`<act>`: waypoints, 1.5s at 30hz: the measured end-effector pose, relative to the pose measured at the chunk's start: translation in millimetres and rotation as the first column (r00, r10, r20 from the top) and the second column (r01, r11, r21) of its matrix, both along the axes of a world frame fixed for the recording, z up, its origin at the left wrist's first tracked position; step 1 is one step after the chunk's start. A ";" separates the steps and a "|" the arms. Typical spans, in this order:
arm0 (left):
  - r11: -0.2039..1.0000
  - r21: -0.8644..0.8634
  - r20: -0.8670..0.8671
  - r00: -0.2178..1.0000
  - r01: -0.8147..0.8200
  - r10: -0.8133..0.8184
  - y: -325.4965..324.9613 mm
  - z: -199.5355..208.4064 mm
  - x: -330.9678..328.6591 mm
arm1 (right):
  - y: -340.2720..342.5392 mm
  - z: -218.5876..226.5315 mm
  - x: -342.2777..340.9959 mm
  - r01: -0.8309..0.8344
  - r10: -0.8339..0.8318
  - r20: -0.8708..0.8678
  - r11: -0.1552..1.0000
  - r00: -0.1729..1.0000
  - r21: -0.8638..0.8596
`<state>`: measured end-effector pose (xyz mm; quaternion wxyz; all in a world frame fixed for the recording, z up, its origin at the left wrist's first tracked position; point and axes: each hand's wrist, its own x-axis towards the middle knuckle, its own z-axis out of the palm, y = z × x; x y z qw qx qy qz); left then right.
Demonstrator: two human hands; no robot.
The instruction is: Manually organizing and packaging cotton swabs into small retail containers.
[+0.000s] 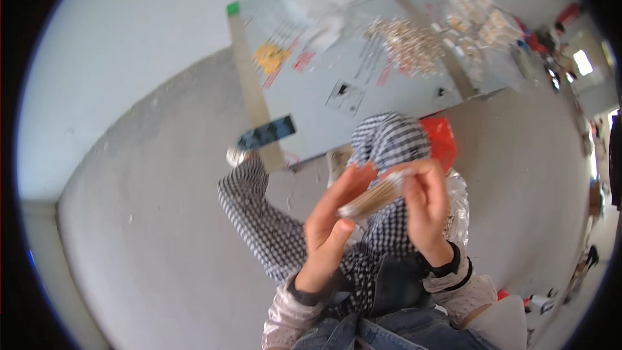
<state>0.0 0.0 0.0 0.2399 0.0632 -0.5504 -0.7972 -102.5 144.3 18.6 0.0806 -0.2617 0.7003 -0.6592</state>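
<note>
Above my lap, a bundle of thin wooden sticks with white tips, apparently cotton swabs [376, 197], is held at a slant. My right hand [426, 204] grips its upper right end between thumb and fingers. At the lower left end, my left hand [330, 223] has its fingers stretched and its thumb apart. The bundle's end lies in the gap between them; whether it touches the palm I cannot tell. The hands and the bundle are slightly blurred.
Ahead stands a grey-blue sheet-topped table [304, 100]. On it lie a loose heap of swabs [411, 45], packed white bundles [483, 16], clear plastic bags [324, 10] and a yellow item [271, 57]. A red bag [440, 142] hangs beside my right knee.
</note>
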 end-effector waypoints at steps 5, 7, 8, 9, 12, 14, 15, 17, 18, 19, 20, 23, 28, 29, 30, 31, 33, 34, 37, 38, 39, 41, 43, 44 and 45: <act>0.882 -0.469 0.094 0.989 -0.055 0.112 -44.2 29.3 -33.8 | -47.2 52.8 -44.9 -0.051 0.079 -0.660 0.997 0.747 0.062; 0.774 -0.629 0.103 0.978 -0.078 0.182 -52.0 34.7 -56.4 | -47.0 70.9 -78.7 -0.030 0.109 -0.714 0.992 0.691 0.123; 0.816 -0.571 0.108 0.978 -0.087 0.180 -58.6 37.5 -71.1 | -45.8 78.9 -94.2 -0.026 0.160 -0.721 0.981 0.674 0.194; 0.849 -0.518 0.128 0.971 -0.107 0.200 -70.2 39.7 -78.9 | -48.5 83.1 -107.5 -0.015 0.147 -0.735 0.983 0.661 0.184; 0.800 -0.513 0.127 0.894 -0.311 0.429 -114.7 33.0 -94.8 | -65.7 49.0 -169.2 0.207 -0.127 -0.475 0.971 0.871 0.121; 0.769 -0.572 0.177 0.872 -0.287 0.457 -141.7 4.9 -97.0 | -61.9 -3.6 -221.5 0.244 -0.193 -0.258 0.953 0.947 0.182; 0.750 -0.618 0.237 0.853 -0.237 0.465 -145.5 -14.6 -100.8 | -40.8 -50.5 -251.0 0.240 -0.228 -0.080 0.942 0.971 0.234; 0.686 -0.725 0.301 0.863 -0.071 0.406 -152.4 -64.6 -95.7 | 3.9 -135.3 -307.6 0.255 -0.340 0.283 0.920 0.897 0.296; 0.743 -0.669 0.383 0.847 -0.021 0.369 -150.8 -83.5 -89.6 | 28.3 -164.8 -333.4 0.277 -0.403 0.448 0.906 0.798 0.321; 0.800 -0.599 0.468 0.824 0.031 0.319 -145.8 -99.0 -85.2 | 64.7 -187.0 -362.2 0.410 -0.490 0.426 0.871 0.761 0.270; 0.801 -0.597 0.491 0.807 0.037 0.329 -148.9 -109.2 -76.5 | 76.9 -186.5 -396.3 0.561 -0.571 0.489 0.807 0.660 0.186; 0.731 -0.642 0.598 0.746 0.229 0.292 -155.7 -130.4 -61.8 | 98.7 -137.2 -498.4 0.722 -0.614 0.446 0.683 0.652 -0.114; 0.731 -0.659 0.560 0.764 0.176 0.320 -164.1 -158.3 -94.6 | 98.3 -140.7 -545.2 0.679 -0.694 0.261 0.716 0.671 0.161; 0.687 -0.709 0.504 0.797 0.161 0.333 -168.1 -155.7 -107.3 | 76.0 -156.0 -534.2 0.617 -0.675 0.208 0.734 0.708 0.283; 0.638 -0.756 0.446 0.827 0.144 0.343 -171.4 -147.1 -124.7 | 50.5 -159.6 -518.7 0.514 -0.612 0.277 0.781 0.741 0.354; 0.643 -0.758 0.404 0.855 0.113 0.325 -171.3 -144.6 -140.7 | 28.7 -168.4 -508.1 0.479 -0.587 0.289 0.797 0.756 0.367; 0.681 -0.724 0.377 0.888 0.106 0.262 -172.4 -147.0 -165.2 | -11.0 -183.7 -488.7 0.232 -0.266 -0.001 0.838 0.964 0.493; 0.661 -0.744 0.369 0.888 0.104 0.276 -177.2 -141.1 -168.1 | -56.3 -188.0 -471.0 0.148 -0.110 -0.105 0.854 0.988 0.498; 0.676 -0.734 0.340 0.900 0.071 0.274 -178.6 -137.5 -175.5 | -166.2 -181.2 -425.5 0.046 0.236 -0.403 0.815 0.884 0.578; 0.695 -0.717 0.315 0.913 0.050 0.259 -177.0 -137.0 -174.5 | -192.2 -185.0 -418.1 0.029 0.250 -0.395 0.814 0.884 0.580; 0.705 -0.708 0.317 0.913 0.046 0.259 -173.0 -136.9 -174.7 | -210.0 -187.2 -415.7 0.144 0.223 -0.489 0.783 0.843 0.606; 0.777 -0.624 0.380 0.902 0.086 0.205 -167.1 -130.3 -168.5 | -234.6 -190.4 -408.0 0.234 0.220 -0.571 0.754 0.791 0.614; 0.786 -0.617 0.343 0.912 0.039 0.224 -161.9 -134.3 -159.5 | -252.3 -190.1 -403.9 0.358 0.269 -0.614 0.616 0.742 0.702; 0.814 -0.578 0.380 0.901 0.056 0.208 -160.6 -133.7 -155.1 | -259.9 -193.1 -404.7 0.350 0.280 -0.615 0.620 0.738 0.702; 0.845 -0.529 0.410 0.895 0.077 0.176 -157.7 -133.7 -152.5 | -257.3 -199.5 -411.2 0.349 0.242 -0.571 0.590 0.784 0.728</act>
